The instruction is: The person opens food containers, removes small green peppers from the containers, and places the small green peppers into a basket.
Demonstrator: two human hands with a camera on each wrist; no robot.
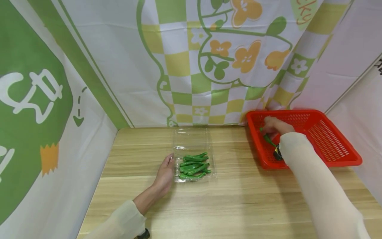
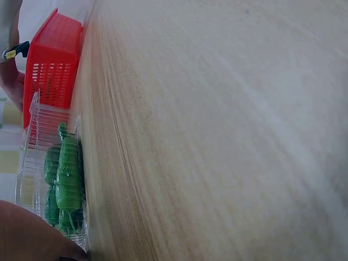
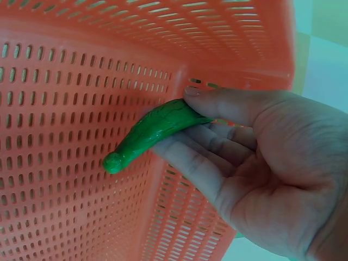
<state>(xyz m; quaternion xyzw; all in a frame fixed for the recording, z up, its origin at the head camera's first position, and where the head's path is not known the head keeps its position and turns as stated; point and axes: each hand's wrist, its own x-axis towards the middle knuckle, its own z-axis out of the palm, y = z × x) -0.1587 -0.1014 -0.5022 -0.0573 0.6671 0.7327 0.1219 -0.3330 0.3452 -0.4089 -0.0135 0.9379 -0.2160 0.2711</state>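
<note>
In the head view a clear plastic box with its lid folded back lies on the table, holding several green peppers. My left hand grips the box's left edge, fingertips right at the rim. Only part of this left hand shows in the left wrist view, beside the box. Inside the red basket, my right hand pinches one green pepper between thumb and fingers. The pepper's blunt end points away from the palm.
The red slotted basket stands at the table's back right, near the wall. A wooden tabletop stretches between box and basket. A printed cloth hangs behind the table's far edge, and the left wall rises close by.
</note>
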